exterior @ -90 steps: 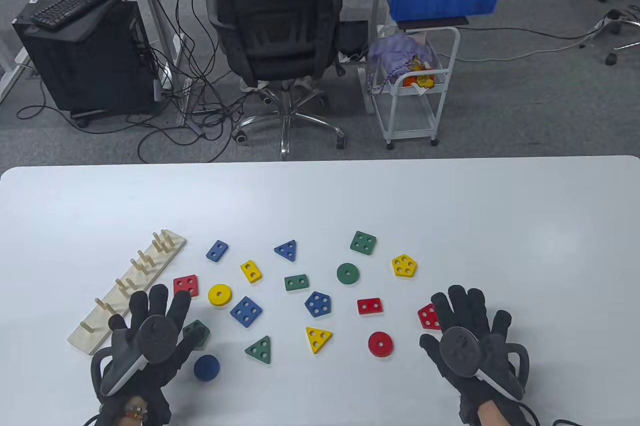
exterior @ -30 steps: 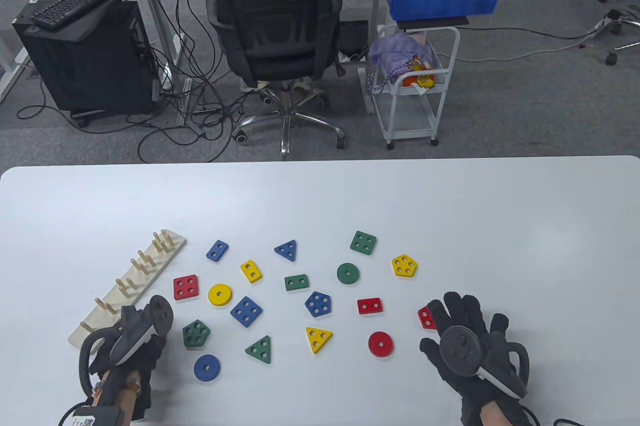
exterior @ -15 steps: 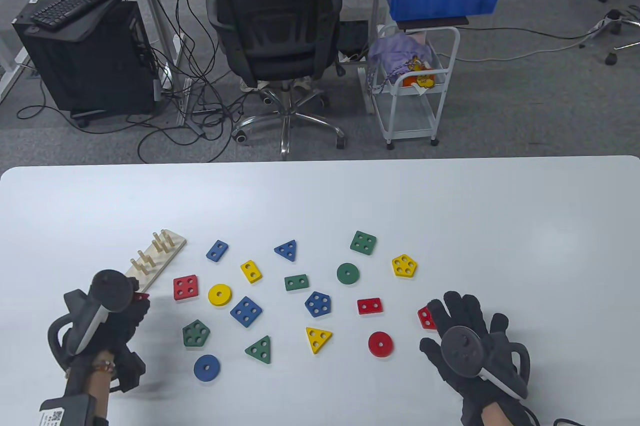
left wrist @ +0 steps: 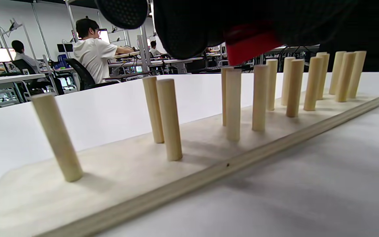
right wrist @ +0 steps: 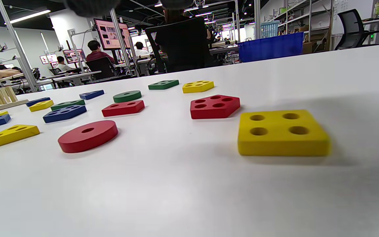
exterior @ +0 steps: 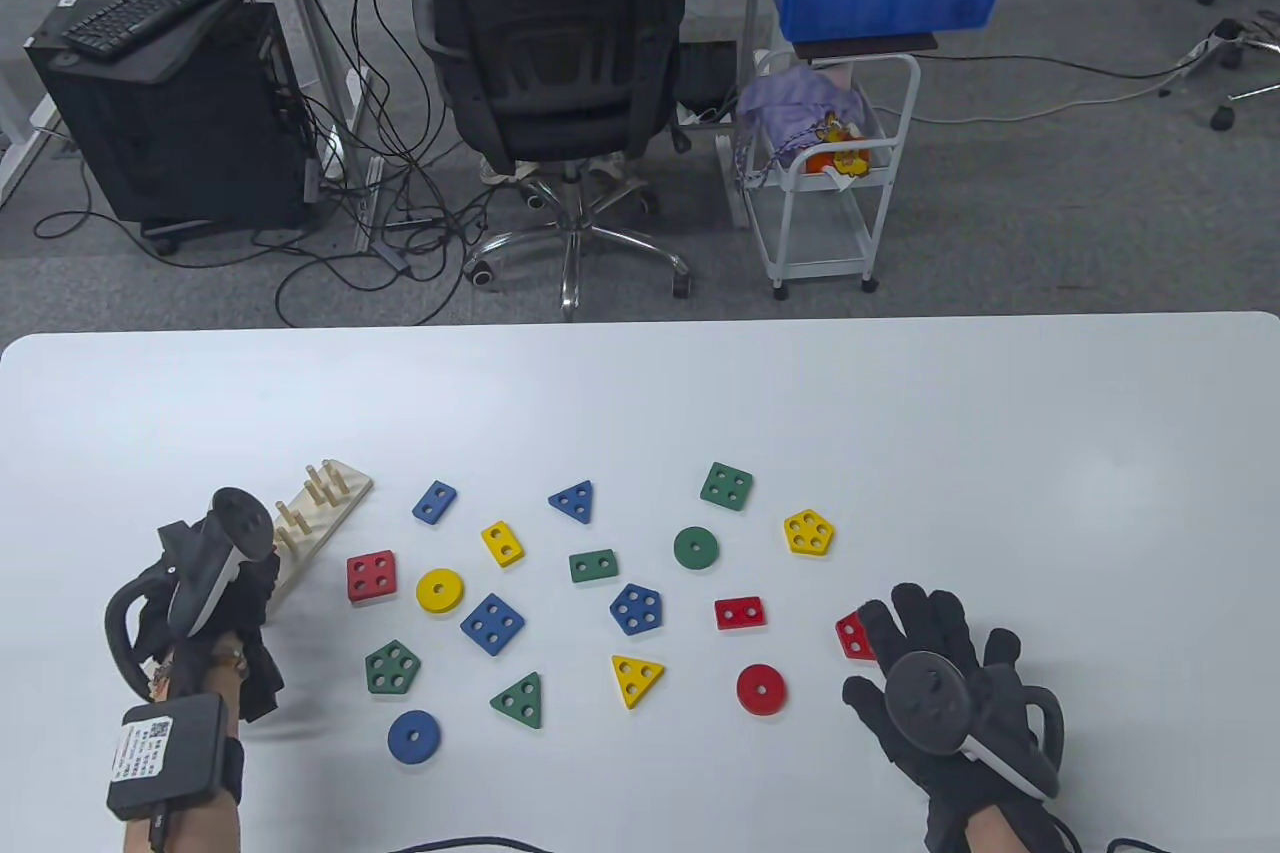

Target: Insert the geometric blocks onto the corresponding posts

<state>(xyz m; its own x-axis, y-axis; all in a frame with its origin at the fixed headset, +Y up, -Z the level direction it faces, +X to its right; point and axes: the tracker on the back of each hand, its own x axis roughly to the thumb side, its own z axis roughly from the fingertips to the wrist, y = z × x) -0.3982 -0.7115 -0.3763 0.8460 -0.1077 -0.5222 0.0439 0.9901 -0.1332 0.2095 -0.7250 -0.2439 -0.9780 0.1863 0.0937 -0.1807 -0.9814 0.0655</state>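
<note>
My left hand (exterior: 245, 583) hovers over the near half of the wooden peg board (exterior: 335, 493), turned on its side. In the left wrist view its fingers (left wrist: 183, 29) pinch a red block (left wrist: 250, 41) just on top of the three-peg group (left wrist: 234, 102); the block's shape is hidden. My right hand (exterior: 940, 663) lies flat on the table at the right, fingers straight, partly covering a red pentagon (exterior: 852, 636). The right wrist view shows that red pentagon (right wrist: 215, 106) and a yellow square (right wrist: 281, 133) just ahead of the hand.
Several loose blocks lie between the hands, among them a red square (exterior: 371, 576), yellow disc (exterior: 439, 590), green pentagon (exterior: 392, 667), blue disc (exterior: 413, 737) and red disc (exterior: 761, 689). An office chair (exterior: 550, 43) stands beyond the table's far edge.
My left hand has left the table by the green pentagon, taken up a red block, rolled onto its side and moved left and up over the peg board. The right hand stays put.
</note>
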